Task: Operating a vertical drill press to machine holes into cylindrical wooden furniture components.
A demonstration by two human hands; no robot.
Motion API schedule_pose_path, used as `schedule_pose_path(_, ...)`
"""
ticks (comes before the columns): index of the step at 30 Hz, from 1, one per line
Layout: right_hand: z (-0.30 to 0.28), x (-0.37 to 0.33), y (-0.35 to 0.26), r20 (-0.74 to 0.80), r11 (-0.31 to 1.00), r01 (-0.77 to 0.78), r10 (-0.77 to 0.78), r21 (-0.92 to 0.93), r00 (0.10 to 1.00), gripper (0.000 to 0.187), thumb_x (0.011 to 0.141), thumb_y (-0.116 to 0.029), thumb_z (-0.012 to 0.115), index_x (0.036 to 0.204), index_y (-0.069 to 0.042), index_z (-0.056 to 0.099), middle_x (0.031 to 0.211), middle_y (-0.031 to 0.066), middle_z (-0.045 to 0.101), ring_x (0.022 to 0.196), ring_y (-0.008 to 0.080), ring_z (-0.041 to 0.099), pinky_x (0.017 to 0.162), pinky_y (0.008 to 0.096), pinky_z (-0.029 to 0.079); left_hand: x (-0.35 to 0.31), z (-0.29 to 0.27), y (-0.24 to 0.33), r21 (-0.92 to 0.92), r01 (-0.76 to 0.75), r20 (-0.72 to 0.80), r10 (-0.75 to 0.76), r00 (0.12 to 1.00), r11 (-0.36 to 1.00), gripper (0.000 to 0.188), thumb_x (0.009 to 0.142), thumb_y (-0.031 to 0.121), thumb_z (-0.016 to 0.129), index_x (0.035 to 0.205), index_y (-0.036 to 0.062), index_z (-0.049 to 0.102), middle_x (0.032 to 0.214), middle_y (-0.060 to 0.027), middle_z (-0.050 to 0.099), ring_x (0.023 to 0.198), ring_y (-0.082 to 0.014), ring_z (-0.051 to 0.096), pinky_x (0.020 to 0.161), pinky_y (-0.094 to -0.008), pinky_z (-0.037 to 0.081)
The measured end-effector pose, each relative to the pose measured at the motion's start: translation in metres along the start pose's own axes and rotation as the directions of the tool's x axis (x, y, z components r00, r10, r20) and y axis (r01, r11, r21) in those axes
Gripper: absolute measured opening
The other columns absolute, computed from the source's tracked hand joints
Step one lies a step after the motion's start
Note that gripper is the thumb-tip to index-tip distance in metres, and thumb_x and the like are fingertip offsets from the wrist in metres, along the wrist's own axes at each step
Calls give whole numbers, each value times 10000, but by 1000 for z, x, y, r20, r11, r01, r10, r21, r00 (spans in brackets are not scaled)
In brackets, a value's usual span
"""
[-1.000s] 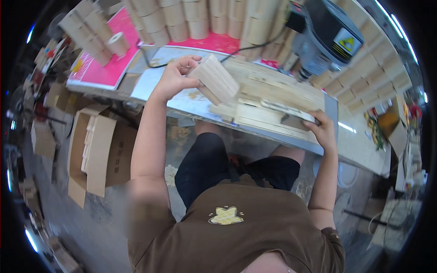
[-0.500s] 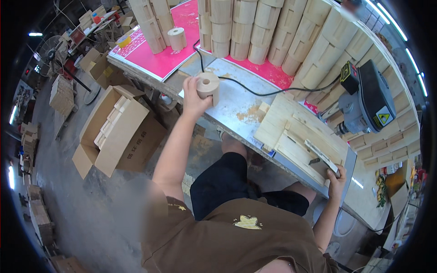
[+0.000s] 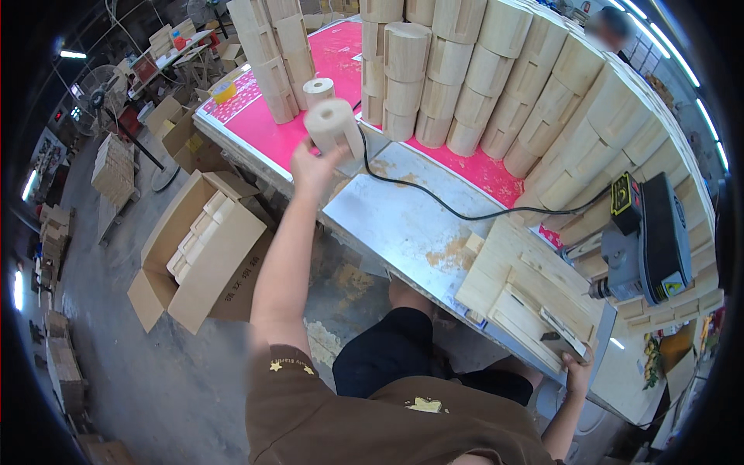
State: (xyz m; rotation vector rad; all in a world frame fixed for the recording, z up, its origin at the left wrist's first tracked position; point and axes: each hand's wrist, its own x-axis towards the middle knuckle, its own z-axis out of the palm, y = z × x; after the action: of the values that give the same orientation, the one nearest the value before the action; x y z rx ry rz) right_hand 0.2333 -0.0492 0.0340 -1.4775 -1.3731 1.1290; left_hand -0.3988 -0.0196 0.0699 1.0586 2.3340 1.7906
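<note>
My left hand is closed around the lower side of a pale wooden cylinder with a round hole in its top. The cylinder is held over the near edge of the bench's pink part, slightly blurred. Just behind it stands a smaller-looking holed wooden cylinder. At the right, my right hand grips the near end of a narrow bar on a plywood jig. A dark drill machine with its chuck pointing left stands beyond the jig.
Tall stacks of wooden cylinders line the back of the bench. A black cable crosses the white board. Left of the bench, an open carton holds wooden pieces. A standing fan and another person are farther off.
My left hand has carried the wooden cylinder from the white board up and away toward the pink part of the bench. My right hand stays at the bar's end. The view has shifted.
</note>
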Motion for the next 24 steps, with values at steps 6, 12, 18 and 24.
schedule_pose_path(6, 2, -3, -1, -49, 1000, -11, 13, 24, 999, 356, 544, -121, 742, 845, -14, 585, 792, 4, 568, 731, 115, 526, 681, 249, 423, 140, 7, -11, 33, 20, -86, -17, 996, 999, 556, 581, 211, 823, 1016, -45, 591, 906, -131, 660, 797, -183, 637, 703, -297, 503)
schedule_pose_path(12, -4, -2, 0, -18, 998, -70, 70, -6, 997, 407, 508, -182, 786, 823, -14, 592, 758, 21, 550, 723, 131, 522, 696, 263, 418, 212, 50, -42, 129, 99, -185, -74, 980, 987, 534, 578, 149, 818, 1016, -49, 585, 921, -139, 650, 809, -194, 631, 704, -303, 513)
schedule_pose_path(18, -2, -2, -3, -15, 991, -123, 123, -41, 992, 451, 501, -218, 776, 852, -18, 575, 804, 33, 551, 784, 157, 535, 745, 289, 415, 243, 68, -75, 82, 106, -248, -83, 965, 991, 605, 524, 313, 825, 972, -36, 615, 925, -158, 656, 838, -251, 640, 750, -328, 498)
schedule_pose_path(24, -4, -3, 0, -25, 992, -123, 123, -8, 992, 452, 492, -190, 786, 862, -26, 584, 816, 43, 560, 801, 170, 545, 763, 299, 417, 240, 74, -81, 152, 116, -220, -81, 972, 982, 601, 524, 335, 819, 965, -23, 621, 908, -147, 659, 829, -252, 642, 745, -331, 498)
